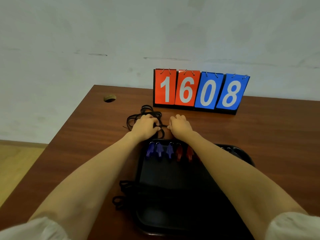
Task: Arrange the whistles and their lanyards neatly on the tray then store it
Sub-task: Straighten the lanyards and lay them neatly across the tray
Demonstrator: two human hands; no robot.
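A black tray [173, 177] lies on the brown table in front of me. Along its far end sit three blue whistles [159, 149] and two red whistles [184, 151] in a row; my right forearm hides anything further right. A tangle of black lanyards [147, 110] lies on the table just beyond the tray. My left hand [144, 126] rests on that tangle, fingers closed on the cords. My right hand [179, 125] pinches a black cord stretched between both hands. More black lanyards [123, 193] hang over the tray's left edge.
A flip scoreboard [199, 90] reading 16 and 08 stands at the table's far edge against the wall. A round cable hole [109, 98] sits at the far left corner. The table's left edge drops to a wooden floor [15, 161].
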